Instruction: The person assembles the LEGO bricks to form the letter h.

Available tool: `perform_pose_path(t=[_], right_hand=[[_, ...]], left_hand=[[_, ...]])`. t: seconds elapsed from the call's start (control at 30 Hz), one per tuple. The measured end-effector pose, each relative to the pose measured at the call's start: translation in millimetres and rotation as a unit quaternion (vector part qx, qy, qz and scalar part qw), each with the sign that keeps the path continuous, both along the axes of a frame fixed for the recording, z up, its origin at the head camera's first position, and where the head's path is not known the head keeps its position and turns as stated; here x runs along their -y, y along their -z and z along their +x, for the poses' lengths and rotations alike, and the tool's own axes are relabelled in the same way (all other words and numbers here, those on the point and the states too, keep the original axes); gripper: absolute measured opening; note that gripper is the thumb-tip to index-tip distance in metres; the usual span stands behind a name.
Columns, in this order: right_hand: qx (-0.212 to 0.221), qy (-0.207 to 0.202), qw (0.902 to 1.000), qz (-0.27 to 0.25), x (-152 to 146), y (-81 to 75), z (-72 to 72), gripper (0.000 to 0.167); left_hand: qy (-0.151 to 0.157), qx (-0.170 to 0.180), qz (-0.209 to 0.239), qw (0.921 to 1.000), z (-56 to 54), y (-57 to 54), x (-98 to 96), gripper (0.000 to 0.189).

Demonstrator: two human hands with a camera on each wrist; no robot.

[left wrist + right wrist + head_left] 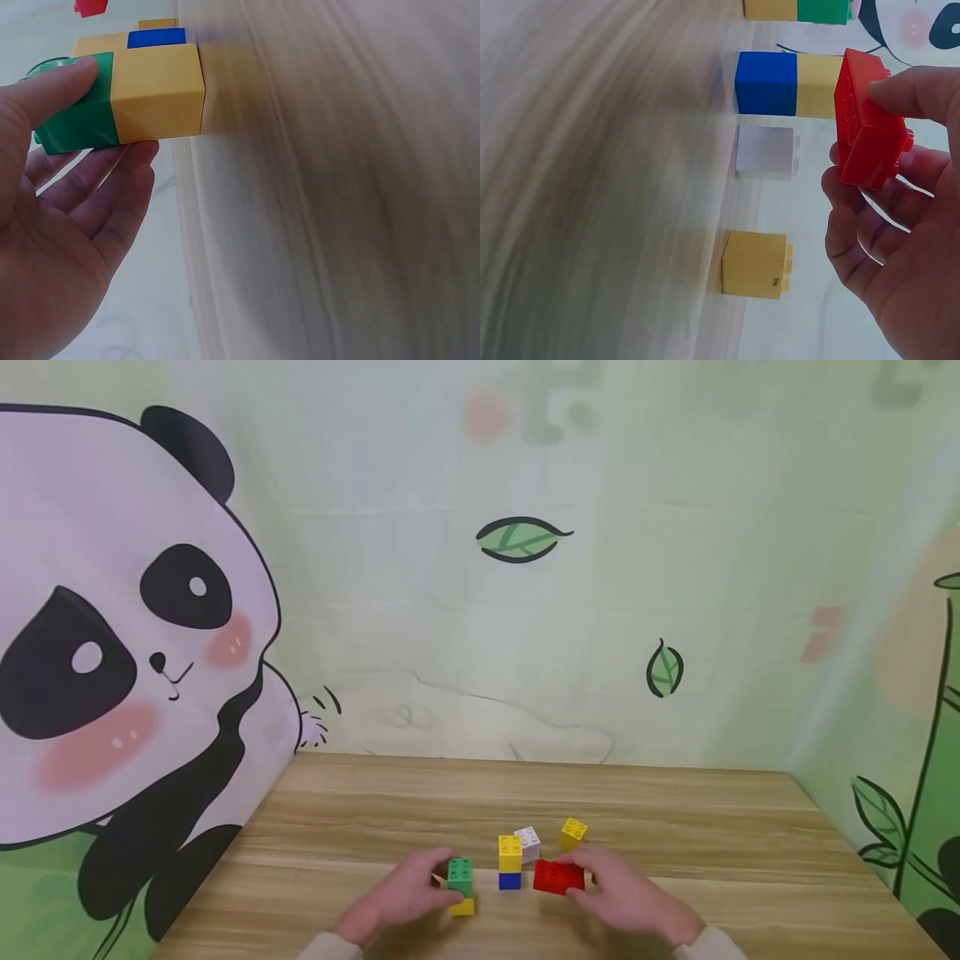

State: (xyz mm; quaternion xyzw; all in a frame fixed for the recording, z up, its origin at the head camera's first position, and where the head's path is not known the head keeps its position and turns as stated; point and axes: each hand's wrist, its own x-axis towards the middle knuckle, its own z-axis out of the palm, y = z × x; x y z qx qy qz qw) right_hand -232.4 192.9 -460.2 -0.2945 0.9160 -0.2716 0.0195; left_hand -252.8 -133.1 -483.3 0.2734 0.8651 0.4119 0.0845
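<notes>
In the head view my left hand (408,887) pinches a green brick (460,875) that sits on a yellow brick (462,907), the two forming an upright stack. The left wrist view shows the thumb on one side of the green brick (82,105) and fingers on the other. My right hand (618,893) grips a longer red brick (558,877) between thumb and fingers. The right wrist view shows this red brick (870,124) held off the table, its hollow underside partly visible. Between the hands stands a second stack, a yellow brick (510,852) on a blue brick (510,881).
A white brick (528,843) stands just behind the yellow and blue stack. Farther right, behind the red brick, is a single yellow brick (573,832). The wooden table (337,810) ends at a printed cloth backdrop (420,610) with a panda and leaves.
</notes>
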Motion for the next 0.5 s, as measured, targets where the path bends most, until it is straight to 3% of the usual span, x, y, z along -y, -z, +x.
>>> perform_pose_path(t=[0.5], right_hand=[[0.019, -0.008, 0.9997, -0.014, 19.9, -13.5, 1.6, 0.042]], left_hand=[[-0.007, 0.026, -0.016, 0.9995, 0.2, -1.5, -12.4, 0.034]])
